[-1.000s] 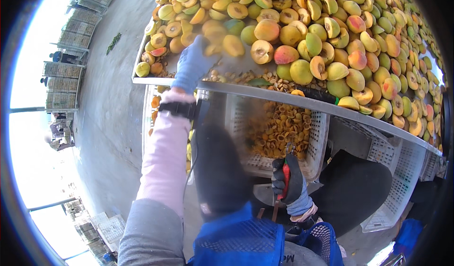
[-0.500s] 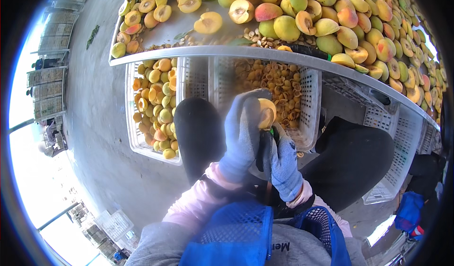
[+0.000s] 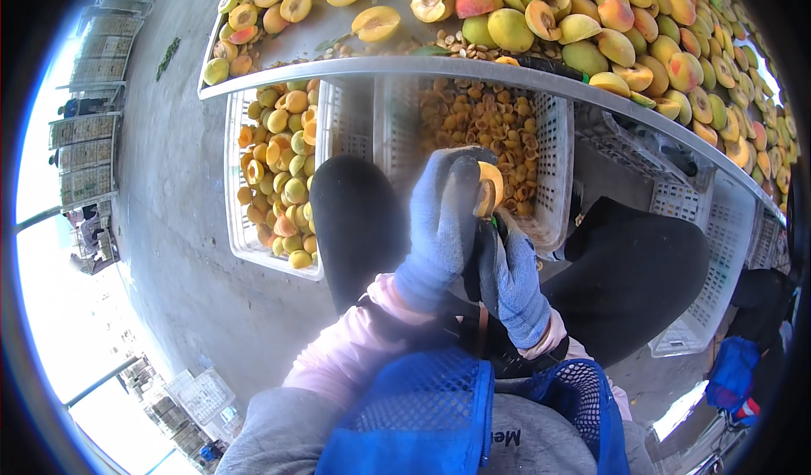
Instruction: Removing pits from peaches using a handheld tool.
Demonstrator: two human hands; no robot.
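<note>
My left hand (image 3: 438,226), in a blue-grey glove with dark fingertips, is closed around an apricot half (image 3: 492,186) whose hollow, cut side shows. Close beside it, my right hand (image 3: 517,289), gloved alike, is wrapped round a tool with a green-and-black handle (image 3: 503,224); its working end is hidden by the fruit and fingers. Both hands meet between my knees, over the near edge of a white crate (image 3: 557,179) of hollowed apricot halves (image 3: 481,129). Fingertips of the left hand are partly hidden behind the fruit.
A metal-edged table (image 3: 355,68) ahead bears heaped apricots (image 3: 617,15), loose pits (image 3: 456,46) and a dark handle with a green end (image 3: 553,68). Left of my knee stands another white crate (image 3: 236,238) of apricots. More crates (image 3: 705,264) stand at right, near another person's dark-clothed leg (image 3: 754,306).
The apricot half has turned in my left hand, so its hollow edge now shows. Both hands have shifted slightly up and to the right; the right hand stays close against the fruit.
</note>
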